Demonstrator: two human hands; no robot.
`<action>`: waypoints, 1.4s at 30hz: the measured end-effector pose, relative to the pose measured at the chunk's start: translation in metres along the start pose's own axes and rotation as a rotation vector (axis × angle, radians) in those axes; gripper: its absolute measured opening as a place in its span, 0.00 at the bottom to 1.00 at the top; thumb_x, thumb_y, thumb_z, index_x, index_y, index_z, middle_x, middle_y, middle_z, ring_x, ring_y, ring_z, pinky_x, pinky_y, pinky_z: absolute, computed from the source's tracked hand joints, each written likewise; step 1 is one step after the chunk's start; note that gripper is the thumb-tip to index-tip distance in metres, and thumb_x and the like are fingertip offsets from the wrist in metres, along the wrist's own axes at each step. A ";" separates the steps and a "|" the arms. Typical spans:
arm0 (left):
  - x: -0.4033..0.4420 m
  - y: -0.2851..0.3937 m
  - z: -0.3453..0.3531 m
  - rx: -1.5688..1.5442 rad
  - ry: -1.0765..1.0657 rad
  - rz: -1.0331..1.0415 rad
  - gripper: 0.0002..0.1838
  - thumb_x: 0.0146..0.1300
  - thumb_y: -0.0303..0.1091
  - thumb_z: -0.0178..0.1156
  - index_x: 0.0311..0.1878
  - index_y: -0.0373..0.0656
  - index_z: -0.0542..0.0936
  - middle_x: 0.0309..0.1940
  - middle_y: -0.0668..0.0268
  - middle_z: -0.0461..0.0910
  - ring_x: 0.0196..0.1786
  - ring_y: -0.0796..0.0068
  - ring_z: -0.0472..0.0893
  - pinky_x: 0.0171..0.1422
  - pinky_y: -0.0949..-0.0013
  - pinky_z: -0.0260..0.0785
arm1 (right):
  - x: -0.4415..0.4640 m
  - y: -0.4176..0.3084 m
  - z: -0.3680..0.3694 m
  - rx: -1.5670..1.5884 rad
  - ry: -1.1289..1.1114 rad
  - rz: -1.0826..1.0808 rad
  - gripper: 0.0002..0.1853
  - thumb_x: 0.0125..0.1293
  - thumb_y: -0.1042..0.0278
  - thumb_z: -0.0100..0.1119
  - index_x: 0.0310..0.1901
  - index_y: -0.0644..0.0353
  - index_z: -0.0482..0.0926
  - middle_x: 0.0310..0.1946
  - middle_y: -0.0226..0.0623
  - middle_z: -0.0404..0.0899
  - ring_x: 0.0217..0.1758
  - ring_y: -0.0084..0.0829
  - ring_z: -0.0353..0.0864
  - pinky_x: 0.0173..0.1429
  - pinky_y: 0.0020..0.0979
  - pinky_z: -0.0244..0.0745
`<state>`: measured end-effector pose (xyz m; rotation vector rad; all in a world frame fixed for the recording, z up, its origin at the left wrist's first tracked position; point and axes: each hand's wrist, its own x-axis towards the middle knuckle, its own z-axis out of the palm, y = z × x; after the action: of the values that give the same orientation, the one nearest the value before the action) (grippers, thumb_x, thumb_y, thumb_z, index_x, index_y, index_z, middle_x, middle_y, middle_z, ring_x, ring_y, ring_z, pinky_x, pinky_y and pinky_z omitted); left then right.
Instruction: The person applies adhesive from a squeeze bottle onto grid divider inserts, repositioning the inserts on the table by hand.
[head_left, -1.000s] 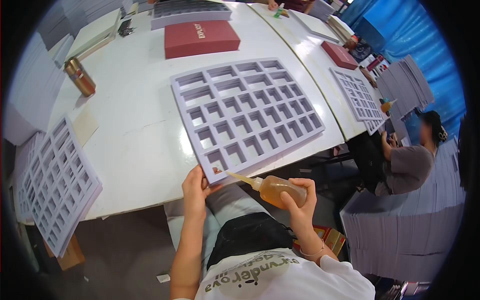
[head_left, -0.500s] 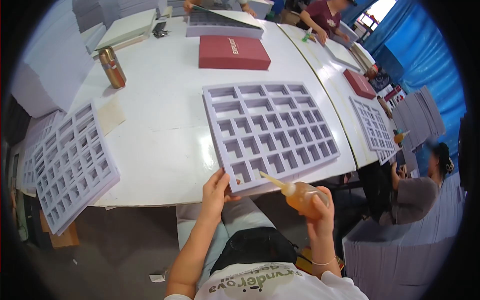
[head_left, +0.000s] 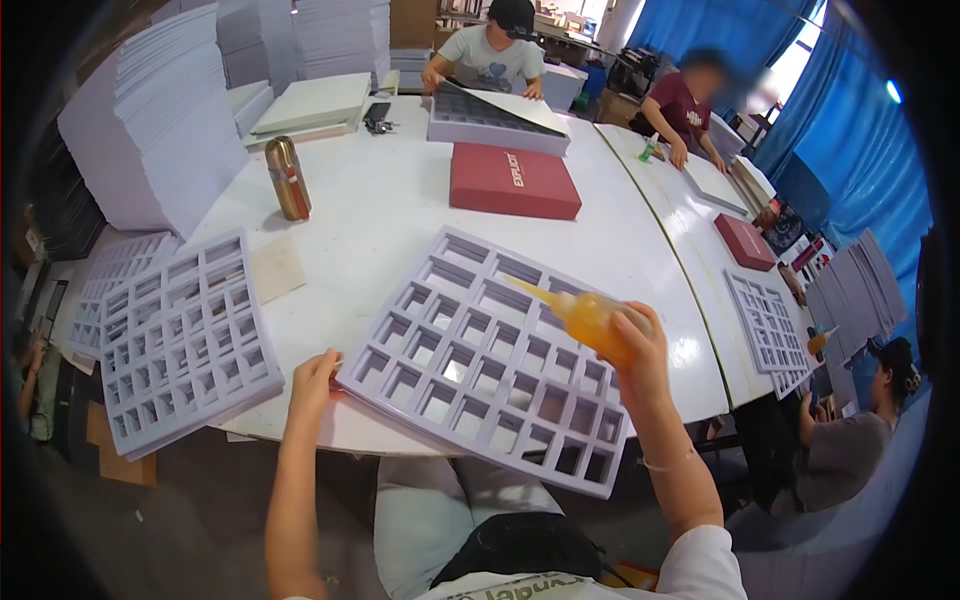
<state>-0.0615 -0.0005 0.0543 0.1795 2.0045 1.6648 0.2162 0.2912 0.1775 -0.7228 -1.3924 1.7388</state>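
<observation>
A lavender-grey grid tray [head_left: 480, 345] with many rectangular openings lies turned at an angle before me, its near corner sticking out over the table's front edge. My left hand [head_left: 316, 378] grips the tray's left corner, fingers closed at its edge. My right hand [head_left: 640, 350] is wrapped around a squeeze bottle [head_left: 590, 322] of amber liquid. The bottle tilts over the tray, its long thin nozzle [head_left: 527, 289] pointing left above the upper openings. Whether the tip touches the tray or any liquid comes out, I cannot tell.
More grid trays [head_left: 190, 345] stand at the left edge of the white table [head_left: 380, 200]. Beyond are a gold flask [head_left: 288, 180], a red box [head_left: 515, 182] and a phone with keys [head_left: 378, 118]. Several people work around, one lifting a sheet [head_left: 505, 108] off another tray.
The tray has rotated clockwise, its right end swinging toward me past the table edge. My left hand moved left with its corner. The bottle went from the near openings to the far ones.
</observation>
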 end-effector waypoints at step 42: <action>-0.029 -0.051 0.022 0.160 0.833 0.687 0.06 0.66 0.24 0.54 0.34 0.34 0.78 0.30 0.59 0.78 0.31 0.67 0.74 0.35 0.67 0.66 | 0.080 0.107 0.116 -0.351 -0.419 -0.052 0.19 0.59 0.72 0.66 0.48 0.62 0.68 0.42 0.40 0.76 0.44 0.26 0.76 0.47 0.27 0.76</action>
<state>-0.0152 -0.0048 0.0123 0.2881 2.9326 2.2376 0.0550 0.2872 0.1048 -0.5114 -2.0184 1.6843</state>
